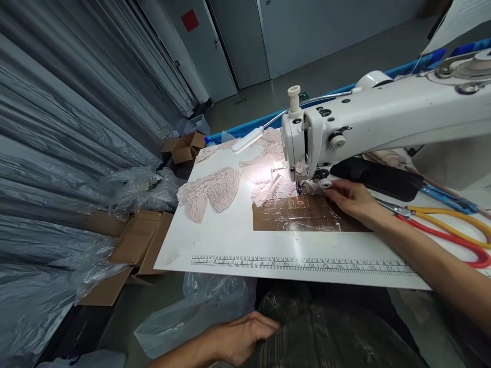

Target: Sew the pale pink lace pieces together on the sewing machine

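Note:
My right hand [351,198] rests on the sewing table by the needle of the white sewing machine [368,120], fingertips touching the machine's small parts near the presser foot. Pale pink lace pieces [215,191] lie under and left of the needle, lit by the machine's lamp [247,140]. A brown taped patch [303,214] covers the table in front of the needle. My left hand [240,340] is down below the table edge, resting on dark fabric over my lap, holding nothing visible.
Scissors with red and yellow handles [452,230] lie at the right of the white table [230,240], which has a printed ruler along its front. Flattened cardboard boxes [134,245] and plastic bags lie on the floor at left, beside plastic-covered racks.

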Available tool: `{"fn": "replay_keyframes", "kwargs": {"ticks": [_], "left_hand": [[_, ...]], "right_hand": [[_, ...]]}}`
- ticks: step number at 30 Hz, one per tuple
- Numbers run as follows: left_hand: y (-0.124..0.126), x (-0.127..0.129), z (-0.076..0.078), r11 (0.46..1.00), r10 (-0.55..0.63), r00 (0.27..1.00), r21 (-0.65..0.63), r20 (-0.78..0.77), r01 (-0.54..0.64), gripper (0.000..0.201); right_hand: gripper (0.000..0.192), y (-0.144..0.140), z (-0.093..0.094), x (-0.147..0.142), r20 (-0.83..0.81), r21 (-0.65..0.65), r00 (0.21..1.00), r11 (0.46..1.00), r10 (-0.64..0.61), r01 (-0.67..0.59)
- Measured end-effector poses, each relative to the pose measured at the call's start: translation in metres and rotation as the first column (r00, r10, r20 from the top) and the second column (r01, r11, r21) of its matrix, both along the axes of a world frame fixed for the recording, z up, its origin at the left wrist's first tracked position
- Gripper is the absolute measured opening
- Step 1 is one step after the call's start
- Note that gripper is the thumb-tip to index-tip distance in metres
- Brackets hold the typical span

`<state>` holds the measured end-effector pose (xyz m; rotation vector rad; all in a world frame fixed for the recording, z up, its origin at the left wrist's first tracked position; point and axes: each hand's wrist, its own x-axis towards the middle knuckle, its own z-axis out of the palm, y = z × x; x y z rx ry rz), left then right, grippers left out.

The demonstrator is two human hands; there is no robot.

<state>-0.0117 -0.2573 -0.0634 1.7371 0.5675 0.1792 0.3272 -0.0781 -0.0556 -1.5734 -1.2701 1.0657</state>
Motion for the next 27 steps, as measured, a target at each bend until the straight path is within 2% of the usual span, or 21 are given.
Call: {"fn": "replay_keyframes", "kwargs": {"ticks": [3,7,10,13,16,18,20,24,27], "left_hand": [[0.004,0.004,-0.008,0.999,0.01,0.997,-0.037,0.077,-0.007,0.055],[0.011,0.01,-0.027,0.995,-0.047,0.996,-0.089,0.08,0.054,0.061],[0.019,0.017,-0.041,0.987,-0.106,0.993,-0.116,0.049,0.111,0.056],[0.026,0.025,-0.054,0.968,-0.224,0.974,-0.118,-0.022,0.22,0.047],[0.032,0.033,-0.065,0.946,-0.323,0.938,-0.066,-0.126,0.317,0.038],[0.035,0.035,-0.069,0.939,-0.343,0.921,-0.024,-0.184,0.344,0.036],[0.037,0.034,-0.071,0.944,-0.324,0.919,-0.01,-0.224,0.33,0.037],[0.035,0.02,-0.069,0.982,-0.19,0.939,-0.039,-0.286,0.186,0.042],[0.028,0.004,-0.071,0.987,-0.105,0.977,-0.142,-0.185,0.079,0.045]], "right_hand": [[0.026,0.001,-0.005,0.001,0.063,0.047,0.998,0.999,0.01,-0.013],[0.026,0.001,-0.01,0.003,0.124,0.129,0.992,0.992,-0.008,-0.008],[0.027,0.002,-0.011,0.004,0.149,0.143,0.989,0.99,-0.005,-0.017],[0.029,0.002,-0.014,0.005,0.168,0.165,0.986,0.986,-0.011,-0.018],[0.03,0.002,-0.018,0.007,0.196,0.19,0.981,0.981,-0.007,-0.031],[0.028,0.002,-0.021,0.009,0.215,0.187,0.977,0.981,0.0,-0.042],[0.026,0.001,-0.022,0.011,0.234,0.178,0.972,0.983,0.008,-0.051],[0.028,-0.001,-0.022,0.011,0.243,0.168,0.97,0.984,0.018,-0.06],[0.032,-0.001,-0.022,0.009,0.25,0.165,0.968,0.986,-0.009,-0.034]]}}
